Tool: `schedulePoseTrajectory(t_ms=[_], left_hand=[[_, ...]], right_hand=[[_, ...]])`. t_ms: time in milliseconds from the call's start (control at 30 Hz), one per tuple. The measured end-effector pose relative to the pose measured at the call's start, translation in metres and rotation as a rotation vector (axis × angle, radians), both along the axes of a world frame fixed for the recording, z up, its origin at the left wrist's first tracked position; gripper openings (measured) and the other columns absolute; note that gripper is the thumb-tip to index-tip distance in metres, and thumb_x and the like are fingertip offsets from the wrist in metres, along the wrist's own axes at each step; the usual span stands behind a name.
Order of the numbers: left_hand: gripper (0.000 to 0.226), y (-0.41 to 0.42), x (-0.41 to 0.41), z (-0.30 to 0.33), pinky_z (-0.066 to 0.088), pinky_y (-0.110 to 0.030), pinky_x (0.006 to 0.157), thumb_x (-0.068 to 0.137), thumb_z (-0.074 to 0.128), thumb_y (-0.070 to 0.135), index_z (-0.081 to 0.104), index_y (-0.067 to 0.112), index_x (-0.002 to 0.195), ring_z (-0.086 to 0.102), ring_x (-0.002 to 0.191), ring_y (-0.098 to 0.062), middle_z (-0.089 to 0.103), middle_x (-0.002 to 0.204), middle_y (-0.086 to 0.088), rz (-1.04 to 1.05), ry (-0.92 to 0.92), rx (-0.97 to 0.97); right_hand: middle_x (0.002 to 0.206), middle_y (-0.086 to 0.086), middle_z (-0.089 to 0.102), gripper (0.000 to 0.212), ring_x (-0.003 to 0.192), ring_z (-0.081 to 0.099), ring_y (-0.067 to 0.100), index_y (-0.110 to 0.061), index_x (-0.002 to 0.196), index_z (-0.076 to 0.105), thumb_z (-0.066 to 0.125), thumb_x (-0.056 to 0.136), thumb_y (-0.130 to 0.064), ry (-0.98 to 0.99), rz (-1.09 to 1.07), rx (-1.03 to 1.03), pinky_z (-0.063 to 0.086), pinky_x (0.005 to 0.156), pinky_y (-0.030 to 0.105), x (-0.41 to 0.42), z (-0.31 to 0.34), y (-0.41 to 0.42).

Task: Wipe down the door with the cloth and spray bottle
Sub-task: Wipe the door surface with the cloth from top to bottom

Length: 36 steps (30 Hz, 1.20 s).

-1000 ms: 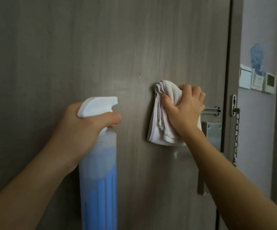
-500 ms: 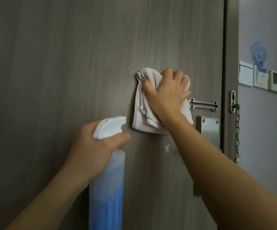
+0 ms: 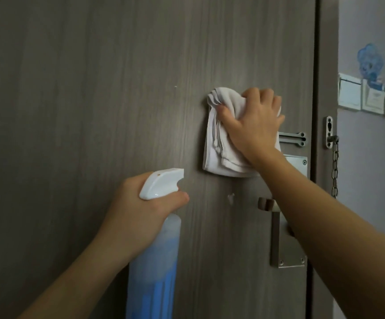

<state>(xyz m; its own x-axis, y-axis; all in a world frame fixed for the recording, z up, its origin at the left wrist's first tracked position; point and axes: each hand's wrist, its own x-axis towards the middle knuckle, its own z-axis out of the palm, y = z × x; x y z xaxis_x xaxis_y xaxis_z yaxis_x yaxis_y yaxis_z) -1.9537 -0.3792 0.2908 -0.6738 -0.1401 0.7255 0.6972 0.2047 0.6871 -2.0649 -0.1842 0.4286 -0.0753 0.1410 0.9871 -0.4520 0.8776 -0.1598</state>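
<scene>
A grey-brown wood-grain door [image 3: 94, 88] fills most of the view. My right hand [image 3: 253, 125] grips a bunched white cloth [image 3: 214, 153] and presses it flat against the door, just left of the lock hardware. My left hand [image 3: 138, 217] holds a spray bottle [image 3: 154, 268] by its neck, with the white nozzle head pointing right, towards the door. The bottle is translucent with blue liquid inside. A small white foam spot [image 3: 230, 197] sits on the door below the cloth.
A metal lock plate [image 3: 288, 254] with a lever handle [image 3: 266, 203] is under my right forearm. A chain guard slide [image 3: 293, 138] is on the door, and its chain [image 3: 335, 166] hangs from the frame. Wall switches [image 3: 371, 99] are at the right.
My right hand has shifted the cloth slightly to the right and down on the door. My left hand and the spray bottle have dropped lower in view.
</scene>
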Motion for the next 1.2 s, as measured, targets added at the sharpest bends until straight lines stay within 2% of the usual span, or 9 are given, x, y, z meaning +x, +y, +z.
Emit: schedulePoseTrajectory(t_ms=[67, 133, 233, 300, 433, 600, 967, 1100, 1200], left_hand=[[0.015, 0.005, -0.003, -0.004, 0.05, -0.025, 0.061, 0.066, 0.086, 0.03, 0.076, 0.025, 0.076, 0.065, 0.065, -0.005, 0.072, 0.071, 0.004, 0.024, -0.017, -0.022], [0.023, 0.015, -0.008, -0.01, 0.054, -0.035, 0.065, 0.063, 0.082, 0.035, 0.076, 0.023, 0.082, 0.07, 0.071, -0.011, 0.075, 0.077, 0.001, 0.073, -0.053, -0.058], [0.031, 0.036, -0.013, -0.019, 0.059, -0.045, 0.078, 0.059, 0.072, 0.04, 0.075, 0.024, 0.085, 0.072, 0.081, -0.016, 0.076, 0.082, 0.0, 0.11, -0.102, -0.114], [0.027, 0.05, -0.019, -0.024, 0.06, -0.044, 0.081, 0.06, 0.074, 0.04, 0.073, 0.029, 0.084, 0.072, 0.082, -0.01, 0.077, 0.085, 0.005, 0.112, -0.131, -0.131], [0.033, 0.075, -0.035, -0.035, 0.06, -0.041, 0.077, 0.064, 0.075, 0.038, 0.075, 0.024, 0.093, 0.071, 0.077, -0.009, 0.075, 0.08, 0.006, 0.126, -0.158, -0.14], [0.018, 0.092, -0.048, -0.043, 0.06, -0.038, 0.074, 0.078, 0.08, 0.025, 0.075, 0.022, 0.095, 0.07, 0.077, -0.009, 0.075, 0.081, 0.004, 0.161, -0.123, -0.148], [0.021, 0.098, -0.048, -0.042, 0.058, -0.038, 0.067, 0.08, 0.076, 0.032, 0.073, 0.016, 0.094, 0.069, 0.072, -0.015, 0.072, 0.077, -0.001, 0.143, -0.082, -0.158], [0.028, 0.093, -0.045, -0.049, 0.051, -0.032, 0.055, 0.071, 0.075, 0.04, 0.066, 0.014, 0.076, 0.061, 0.057, -0.011, 0.063, 0.062, 0.003, 0.112, -0.073, -0.104], [0.026, 0.081, -0.04, -0.054, 0.046, -0.024, 0.053, 0.071, 0.078, 0.038, 0.065, 0.016, 0.072, 0.061, 0.057, -0.01, 0.062, 0.061, 0.004, 0.071, -0.079, -0.114]], right_hand=[[0.119, 0.003, 0.048, 0.056, 0.116, 0.04, 0.027, -0.02, 0.11, 0.054, 0.054, 0.082, -0.069, -0.018, 0.009, -0.022, 0.032, 0.09, 0.046, 0.0, 0.004, -0.004], [0.119, 0.003, 0.048, 0.057, 0.116, 0.04, 0.027, -0.02, 0.11, 0.053, 0.052, 0.082, -0.07, -0.033, -0.016, -0.004, 0.033, 0.09, 0.047, 0.0, 0.005, -0.01], [0.12, 0.003, 0.047, 0.059, 0.117, 0.039, 0.028, -0.021, 0.112, 0.053, 0.051, 0.082, -0.071, -0.052, -0.039, 0.027, 0.034, 0.091, 0.049, 0.001, 0.006, -0.011], [0.121, 0.003, 0.046, 0.061, 0.117, 0.039, 0.028, -0.021, 0.114, 0.052, 0.05, 0.083, -0.073, -0.068, -0.046, 0.061, 0.033, 0.09, 0.049, 0.003, 0.005, -0.01], [0.12, 0.003, 0.046, 0.061, 0.116, 0.038, 0.027, -0.021, 0.112, 0.052, 0.052, 0.082, -0.074, -0.054, -0.036, 0.116, 0.031, 0.086, 0.046, 0.002, -0.001, -0.011], [0.121, 0.002, 0.046, 0.062, 0.117, 0.038, 0.027, -0.022, 0.113, 0.053, 0.053, 0.081, -0.075, -0.043, -0.028, 0.135, 0.033, 0.088, 0.047, 0.0, -0.004, -0.009], [0.119, -0.001, 0.045, 0.061, 0.115, 0.038, 0.024, -0.024, 0.113, 0.053, 0.052, 0.081, -0.075, -0.024, -0.016, 0.141, 0.035, 0.089, 0.046, -0.003, -0.004, -0.007], [0.119, -0.001, 0.045, 0.06, 0.115, 0.038, 0.024, -0.024, 0.113, 0.053, 0.052, 0.081, -0.075, -0.026, -0.018, 0.139, 0.034, 0.088, 0.046, -0.003, -0.004, -0.008], [0.119, -0.001, 0.045, 0.059, 0.115, 0.038, 0.024, -0.024, 0.113, 0.053, 0.052, 0.082, -0.074, -0.033, -0.013, 0.124, 0.034, 0.089, 0.046, -0.002, -0.004, -0.011]])
